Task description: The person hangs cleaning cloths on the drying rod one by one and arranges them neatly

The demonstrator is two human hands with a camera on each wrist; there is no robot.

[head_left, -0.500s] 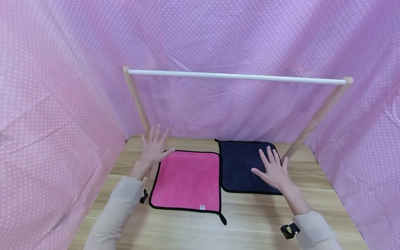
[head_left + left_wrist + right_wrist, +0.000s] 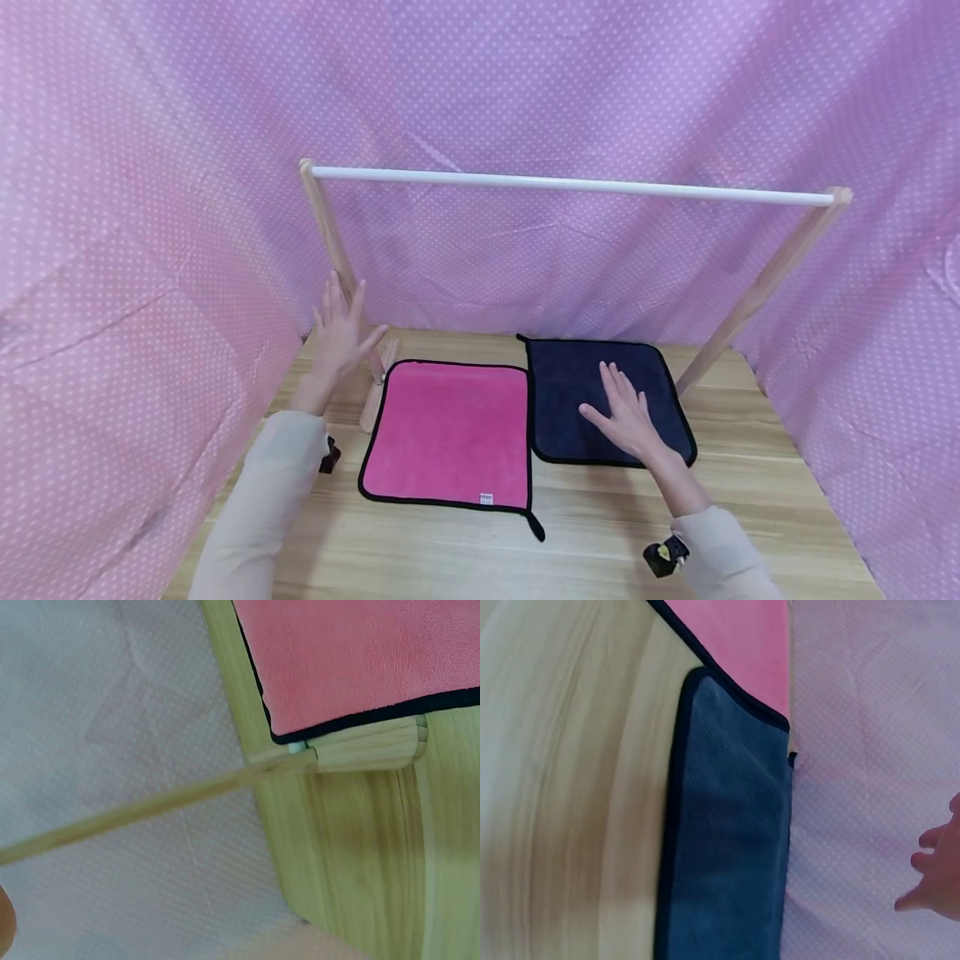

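Observation:
A pink cloth [image 2: 450, 433] with black edging lies flat on the table, a black loop at its near right corner. Against its right side lies a dark navy cloth [image 2: 555, 400], also flat and black-edged. My left hand [image 2: 339, 337], fingers spread, is raised by the left wooden post of a rack; whether it touches the post cannot be told. Over the navy cloth hovers my right hand [image 2: 626, 421], its fingers extended and holding nothing. In the right wrist view only some fingertips [image 2: 930, 862] show at the right edge.
The rack's white bar [image 2: 570, 183] spans both cloths high up, between a left post [image 2: 330, 225] and a right post [image 2: 765, 287]. A wooden foot [image 2: 367, 746] sits beside the pink cloth. Pink dotted fabric [image 2: 480, 92] surrounds the wooden table [image 2: 420, 550] at the back and sides.
My left hand has shifted left and farther back, uncovering the rack's left foot. My right hand has moved left over the navy cloth, its fingers closer together. Both cloths stay put.

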